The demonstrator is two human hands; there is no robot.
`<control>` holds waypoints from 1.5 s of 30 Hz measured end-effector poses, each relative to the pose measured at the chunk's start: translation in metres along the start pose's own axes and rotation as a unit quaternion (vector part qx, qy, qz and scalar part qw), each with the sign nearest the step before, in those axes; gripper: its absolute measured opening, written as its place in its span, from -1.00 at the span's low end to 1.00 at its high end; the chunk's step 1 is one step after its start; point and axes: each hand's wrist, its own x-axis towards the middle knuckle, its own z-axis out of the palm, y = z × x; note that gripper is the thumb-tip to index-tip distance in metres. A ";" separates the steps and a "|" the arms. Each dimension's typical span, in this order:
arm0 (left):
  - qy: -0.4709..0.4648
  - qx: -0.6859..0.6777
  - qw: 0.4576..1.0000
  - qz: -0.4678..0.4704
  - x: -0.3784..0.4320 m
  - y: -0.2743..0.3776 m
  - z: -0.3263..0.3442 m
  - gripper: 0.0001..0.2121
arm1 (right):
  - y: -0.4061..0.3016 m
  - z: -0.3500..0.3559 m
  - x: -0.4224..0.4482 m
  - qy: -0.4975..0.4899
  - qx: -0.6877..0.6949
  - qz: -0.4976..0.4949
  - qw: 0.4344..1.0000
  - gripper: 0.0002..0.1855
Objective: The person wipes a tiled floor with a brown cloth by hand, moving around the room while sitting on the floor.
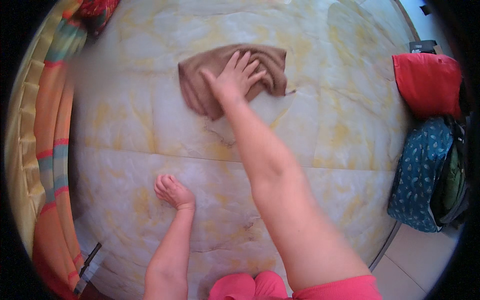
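Observation:
A crumpled brown cloth [198, 80] lies on the marbled white and yellow tiled floor [210, 180]. My right hand [236, 77] rests on top of it, palm down with the fingers spread, pressing on the cloth rather than gripping it. Nearer to me and to the left, my left hand [173, 191] is curled into a fist against the floor, apart from the cloth; nothing shows in it. A small dark thread or bit [291, 92] lies at the cloth's right corner.
Striped orange and green curtains [56, 150] hang along the left, with gold fabric [28, 138] beside them. At the right edge stand a red bag [427, 82] and a blue patterned bag [418, 176] with dark and green items. A dark rod [91, 257] is at lower left.

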 end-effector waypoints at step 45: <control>-0.142 -0.081 0.985 -0.053 -0.020 0.006 -0.016 -0.78 | 0.116 -0.064 -0.102 -0.247 -0.076 -0.540 0.801 -0.43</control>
